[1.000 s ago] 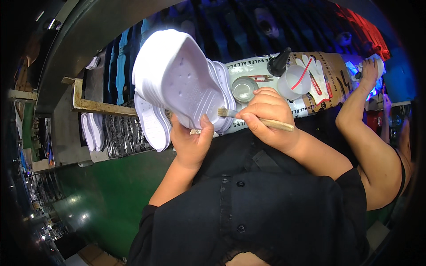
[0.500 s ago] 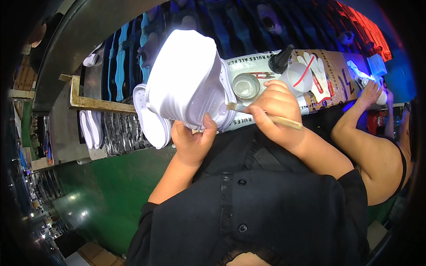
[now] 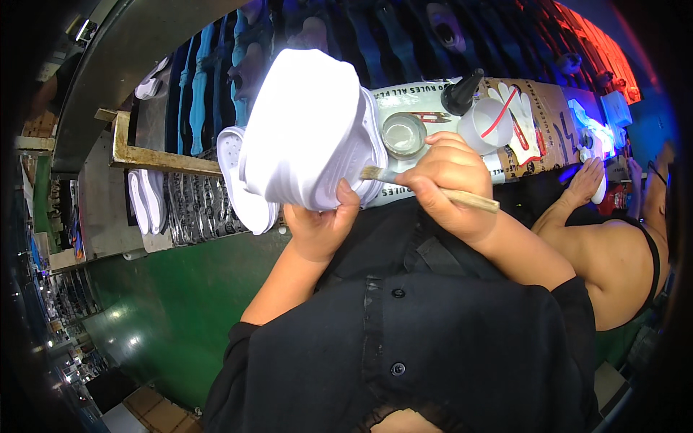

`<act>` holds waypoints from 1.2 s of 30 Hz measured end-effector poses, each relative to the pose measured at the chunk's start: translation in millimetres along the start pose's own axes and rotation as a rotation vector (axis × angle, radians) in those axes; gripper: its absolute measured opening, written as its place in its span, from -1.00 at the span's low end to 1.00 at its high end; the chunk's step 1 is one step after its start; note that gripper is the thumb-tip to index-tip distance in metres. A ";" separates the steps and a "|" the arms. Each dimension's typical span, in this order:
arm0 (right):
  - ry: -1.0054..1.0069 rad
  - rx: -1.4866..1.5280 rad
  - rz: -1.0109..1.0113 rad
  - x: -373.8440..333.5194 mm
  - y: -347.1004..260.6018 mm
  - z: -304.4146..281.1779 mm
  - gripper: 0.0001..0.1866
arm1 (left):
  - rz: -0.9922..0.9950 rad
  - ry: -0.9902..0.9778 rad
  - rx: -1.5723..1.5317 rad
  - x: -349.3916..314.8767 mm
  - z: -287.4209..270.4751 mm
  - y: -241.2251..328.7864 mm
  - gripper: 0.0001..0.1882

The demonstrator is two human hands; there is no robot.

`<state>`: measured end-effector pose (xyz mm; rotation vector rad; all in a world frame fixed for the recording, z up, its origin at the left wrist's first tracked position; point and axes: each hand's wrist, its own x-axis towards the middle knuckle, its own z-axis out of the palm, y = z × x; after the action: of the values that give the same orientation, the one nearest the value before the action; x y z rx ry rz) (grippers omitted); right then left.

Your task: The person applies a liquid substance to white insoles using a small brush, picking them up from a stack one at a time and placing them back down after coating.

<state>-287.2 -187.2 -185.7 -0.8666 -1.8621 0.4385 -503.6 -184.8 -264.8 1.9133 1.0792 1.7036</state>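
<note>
My left hand is closed round the near end of a white shoe sole, its thumb on the sole's inner side. The sole is held tilted, and glare washes out much of it. More white soles lie behind and under it. A flat paintbrush with a wooden handle is gripped in my right hand. Its bristles point left, at the sole's inner side near my left thumb; I cannot tell whether they touch. Just beyond my right hand stands a glass jar with cloudy contents.
A translucent cup with a red stick, a black cone-shaped bottle, red-handled snips and a white glove are on the covered bench. A wooden bar juts in at left. At right a co-worker's arm reaches over the bench.
The sole has turned slightly in my left hand. My right hand keeps the brush, whose bristles have lifted a little off the sole's inner face. The co-worker's hand has shifted.
</note>
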 end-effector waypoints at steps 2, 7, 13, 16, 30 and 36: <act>0.013 0.019 0.010 -2.9 -0.1 3.8 -0.88 | 0.017 -0.024 0.027 5.6 -1.5 4.9 -0.59; -0.075 -0.034 0.065 -5.1 -2.4 -5.4 -0.84 | 0.017 -0.075 -0.023 10.0 -6.7 10.1 -0.63; 0.036 0.059 0.183 -3.3 -2.8 -13.9 -0.76 | -0.058 0.113 -0.120 6.5 -16.4 3.0 -0.44; 0.089 0.072 0.251 -11.6 4.2 -20.4 -0.69 | -0.308 0.077 0.098 11.7 -54.8 3.0 -0.40; 0.133 0.169 0.460 -23.6 13.0 -15.2 -0.60 | -0.484 -0.119 0.966 -3.7 -125.2 -28.4 -0.49; 0.126 0.192 0.507 -25.7 16.3 -10.3 -0.61 | -0.787 -0.271 1.141 -9.3 -158.7 -83.6 -0.65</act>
<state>-265.6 -195.6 -207.8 -1.2033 -1.4463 0.8399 -679.9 -172.3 -296.8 1.6669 2.5285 0.3331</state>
